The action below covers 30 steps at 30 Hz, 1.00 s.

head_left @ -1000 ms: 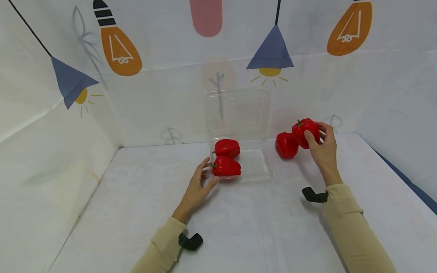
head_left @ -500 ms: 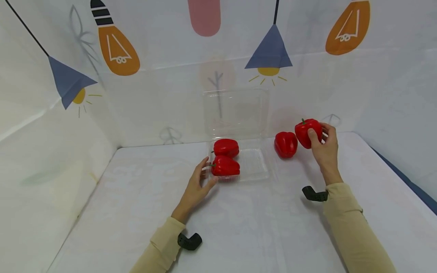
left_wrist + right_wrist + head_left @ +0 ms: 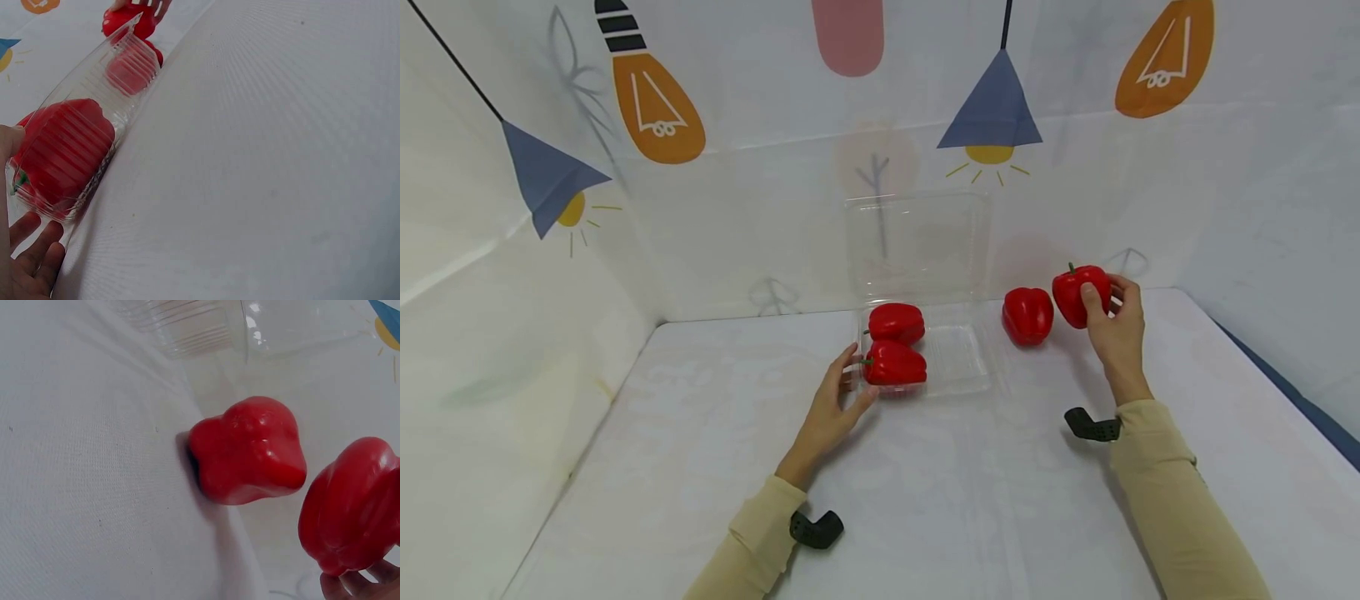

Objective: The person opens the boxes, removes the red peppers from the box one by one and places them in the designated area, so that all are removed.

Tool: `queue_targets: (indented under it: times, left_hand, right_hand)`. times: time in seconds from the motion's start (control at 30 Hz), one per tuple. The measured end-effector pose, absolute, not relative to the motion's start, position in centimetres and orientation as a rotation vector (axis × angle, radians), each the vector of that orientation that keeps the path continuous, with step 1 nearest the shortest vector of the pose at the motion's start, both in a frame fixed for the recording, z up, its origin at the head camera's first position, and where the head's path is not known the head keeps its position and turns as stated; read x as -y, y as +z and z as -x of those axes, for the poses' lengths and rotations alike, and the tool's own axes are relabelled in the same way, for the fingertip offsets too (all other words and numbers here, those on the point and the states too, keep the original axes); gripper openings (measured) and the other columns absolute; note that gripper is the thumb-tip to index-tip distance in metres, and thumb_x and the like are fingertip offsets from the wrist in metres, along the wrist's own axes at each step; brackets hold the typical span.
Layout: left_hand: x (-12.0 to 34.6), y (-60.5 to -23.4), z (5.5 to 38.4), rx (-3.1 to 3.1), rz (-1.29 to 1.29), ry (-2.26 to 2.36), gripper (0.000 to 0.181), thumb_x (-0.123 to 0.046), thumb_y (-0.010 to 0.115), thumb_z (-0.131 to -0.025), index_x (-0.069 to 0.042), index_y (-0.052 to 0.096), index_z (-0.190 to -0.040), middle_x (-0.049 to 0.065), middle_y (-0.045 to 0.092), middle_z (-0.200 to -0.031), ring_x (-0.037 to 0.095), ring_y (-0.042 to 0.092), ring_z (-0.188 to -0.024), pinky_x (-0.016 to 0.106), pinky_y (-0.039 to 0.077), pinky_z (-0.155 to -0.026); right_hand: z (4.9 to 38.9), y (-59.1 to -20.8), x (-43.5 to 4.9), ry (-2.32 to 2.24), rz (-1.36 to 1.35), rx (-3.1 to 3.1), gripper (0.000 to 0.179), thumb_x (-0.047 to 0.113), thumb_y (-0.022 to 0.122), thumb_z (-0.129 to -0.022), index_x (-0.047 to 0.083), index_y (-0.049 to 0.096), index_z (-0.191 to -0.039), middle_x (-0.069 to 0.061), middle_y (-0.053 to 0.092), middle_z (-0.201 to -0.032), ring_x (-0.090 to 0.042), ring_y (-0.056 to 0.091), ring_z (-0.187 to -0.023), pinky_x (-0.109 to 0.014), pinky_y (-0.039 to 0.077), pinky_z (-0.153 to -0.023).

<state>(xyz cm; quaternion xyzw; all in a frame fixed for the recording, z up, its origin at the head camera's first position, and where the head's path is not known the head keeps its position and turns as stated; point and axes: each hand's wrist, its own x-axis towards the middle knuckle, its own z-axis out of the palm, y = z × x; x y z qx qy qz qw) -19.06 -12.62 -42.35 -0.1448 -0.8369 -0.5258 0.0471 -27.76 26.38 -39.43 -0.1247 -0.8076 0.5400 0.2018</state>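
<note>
A red bell pepper with a green stem is held up by my right hand, thumb in front and fingers behind. Beside it another red bell pepper lies on the table; its lobed end shows in the right wrist view. Two red bell peppers, a rear one and a front one, lie on their sides in the left half of a clear plastic clamshell box. My left hand rests at the box's left end, fingers spread around its corner, with the thumb at the front.
The box's clear lid stands raised at the back near the printed wall sheet. A white cloth covers the table. Black wrist devices, a left one and a right one, stick out from the sleeves.
My right hand has shifted the held bell pepper slightly to the right, opening a small gap from the one on the table. The left hand and the box keep their places.
</note>
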Motion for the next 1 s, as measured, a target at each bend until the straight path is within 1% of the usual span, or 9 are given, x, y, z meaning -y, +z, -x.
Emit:
queue_targets:
  times: [0.2, 0.43, 0.6, 0.7, 0.8, 1.0]
  left_hand:
    - [12.6, -42.3, 19.0, 2.555, 0.442, -1.597, 0.072, -0.021, 0.064, -0.089, -0.009, 0.025, -0.149, 0.018, 0.041, -0.144, 0.034, 0.051, -0.123, 0.047, 0.043, -0.104]
    - [12.7, -42.5, 19.1, 2.567, 0.438, -1.590, 0.072, -0.021, 0.064, -0.090, -0.009, 0.024, -0.149, 0.017, 0.041, -0.145, 0.033, 0.051, -0.123, 0.046, 0.044, -0.104]
    - [13.1, -44.8, 20.4, 2.560, 0.418, -1.593, 0.074, -0.028, 0.065, -0.089, -0.020, 0.023, -0.150, 0.010, 0.041, -0.146, 0.030, 0.050, -0.124, 0.047, 0.042, -0.105]
    - [13.4, -46.0, 21.0, 2.560, 0.406, -1.582, 0.074, -0.033, 0.065, -0.088, -0.029, 0.022, -0.149, 0.004, 0.041, -0.146, 0.027, 0.050, -0.124, 0.045, 0.043, -0.105]
    - [13.4, -46.2, 21.0, 2.554, 0.413, -1.568, 0.074, -0.036, 0.065, -0.088, -0.031, 0.023, -0.148, 0.000, 0.042, -0.144, 0.023, 0.051, -0.124, 0.042, 0.044, -0.104]
    - [13.4, -46.1, 20.9, 2.538, 0.432, -1.548, 0.074, -0.039, 0.065, -0.088, -0.027, 0.024, -0.149, -0.001, 0.042, -0.144, 0.022, 0.051, -0.123, 0.043, 0.045, -0.103]
  right_hand:
    - [27.8, -39.8, -26.7, 1.533, 0.401, 2.280, 0.058, 0.050, 0.043, -0.095, 0.028, 0.026, -0.146, -0.005, 0.031, -0.152, -0.027, 0.031, -0.137, -0.047, 0.040, -0.108]
    - [27.9, -40.1, -27.0, 1.538, 0.435, 2.281, 0.062, 0.051, 0.043, -0.094, 0.025, 0.025, -0.147, -0.006, 0.031, -0.152, -0.027, 0.030, -0.139, -0.047, 0.038, -0.109]
    - [28.1, -40.3, -27.1, 1.528, 0.444, 2.294, 0.063, 0.052, 0.042, -0.094, 0.023, 0.025, -0.147, -0.007, 0.031, -0.152, -0.028, 0.031, -0.138, -0.047, 0.038, -0.109]
    - [28.2, -40.4, -27.1, 1.531, 0.460, 2.298, 0.063, 0.051, 0.041, -0.095, 0.021, 0.024, -0.148, -0.008, 0.031, -0.152, -0.029, 0.032, -0.138, -0.048, 0.038, -0.109]
    - [28.3, -40.5, -27.2, 1.537, 0.482, 2.306, 0.064, 0.050, 0.041, -0.095, 0.019, 0.024, -0.148, -0.010, 0.031, -0.152, -0.031, 0.032, -0.138, -0.047, 0.037, -0.110]
    - [28.4, -40.8, -27.4, 1.538, 0.494, 2.324, 0.066, 0.051, 0.040, -0.095, 0.017, 0.023, -0.149, -0.011, 0.030, -0.153, -0.031, 0.031, -0.139, -0.047, 0.035, -0.111]
